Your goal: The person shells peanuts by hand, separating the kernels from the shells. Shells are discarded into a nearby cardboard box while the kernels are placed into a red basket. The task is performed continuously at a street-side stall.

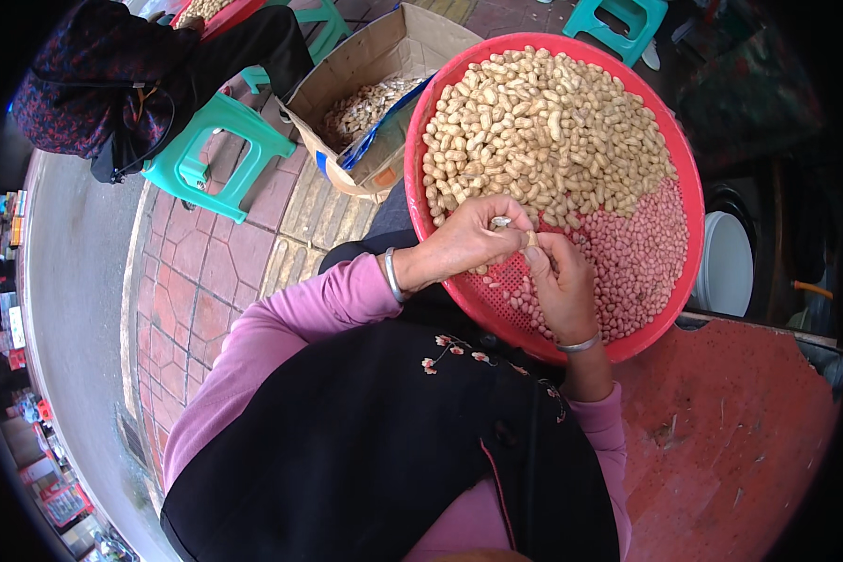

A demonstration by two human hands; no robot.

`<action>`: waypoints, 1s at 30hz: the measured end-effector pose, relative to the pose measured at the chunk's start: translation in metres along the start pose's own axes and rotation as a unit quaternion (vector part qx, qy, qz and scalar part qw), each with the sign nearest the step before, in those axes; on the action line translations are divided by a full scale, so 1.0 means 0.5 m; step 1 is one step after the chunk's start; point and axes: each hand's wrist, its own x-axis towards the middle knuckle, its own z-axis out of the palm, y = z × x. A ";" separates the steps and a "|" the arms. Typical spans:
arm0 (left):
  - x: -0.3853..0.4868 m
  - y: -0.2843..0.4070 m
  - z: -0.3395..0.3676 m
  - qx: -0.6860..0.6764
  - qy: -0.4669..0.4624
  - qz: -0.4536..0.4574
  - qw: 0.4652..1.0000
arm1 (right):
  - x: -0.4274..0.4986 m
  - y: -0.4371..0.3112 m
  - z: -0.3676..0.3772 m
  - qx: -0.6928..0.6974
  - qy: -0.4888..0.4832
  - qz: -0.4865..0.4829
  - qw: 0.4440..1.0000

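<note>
A round red plastic basket (pixel 695 239) with a perforated bottom holds unshelled peanuts (pixel 534 126) in its far part and shelled pink peanut kernels (pixel 632 260) at the right and near side. Over its near left part my two hands meet. My left hand (pixel 467 235), a metal bangle at its wrist, has a small pale piece, seemingly peanut shell (pixel 500 221), by its curled fingers. My right hand (pixel 563 277), also with a bangle, pinches a peanut (pixel 531 239) between thumb and finger; the left fingertips touch it or lie close beside it.
Beyond the basket's left side stands an open cardboard box (pixel 344 60) with peanut shells (pixel 376 105) inside. Green plastic stools (pixel 228 158) stand on the paving. A seated person (pixel 105 84) is at upper left, near another red basket (pixel 228 17). A white bucket (pixel 727 263) is at right.
</note>
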 end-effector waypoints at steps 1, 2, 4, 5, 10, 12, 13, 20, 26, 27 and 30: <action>0.000 0.001 0.001 0.003 0.000 0.002 1.000 | 0.000 0.002 0.001 -0.004 0.002 -0.006 1.000; 0.000 0.001 0.002 0.007 0.000 0.005 1.000 | 0.000 0.005 0.002 -0.007 0.004 -0.011 1.000; 0.000 -0.002 0.001 0.005 -0.003 0.007 1.000 | 0.001 0.006 0.002 -0.015 0.007 -0.021 1.000; 0.000 -0.003 0.001 0.004 -0.005 0.009 1.000 | 0.001 0.003 0.000 -0.019 0.008 -0.025 0.999; -0.003 -0.004 0.000 -0.034 -0.017 0.016 0.999 | 0.004 -0.009 -0.003 -0.019 0.020 -0.042 0.999; -0.002 -0.008 0.000 -0.040 -0.017 0.020 0.999 | 0.003 -0.005 0.001 -0.030 0.037 -0.060 0.997; -0.001 -0.012 0.002 -0.046 -0.015 0.023 0.999 | 0.001 -0.003 0.003 -0.049 0.041 -0.062 0.996; -0.002 -0.007 0.003 0.044 -0.007 0.056 0.997 | -0.001 0.002 0.007 -0.092 0.080 -0.106 0.987; -0.002 -0.014 -0.001 0.010 -0.032 0.074 0.997 | -0.008 0.008 0.002 0.107 0.015 0.039 0.993; -0.002 -0.013 -0.001 0.009 -0.031 0.074 0.997 | -0.006 0.005 0.000 0.141 -0.002 0.056 0.988; -0.002 -0.011 0.001 0.009 -0.025 0.075 0.997 | -0.011 0.011 0.003 0.172 -0.002 0.079 0.982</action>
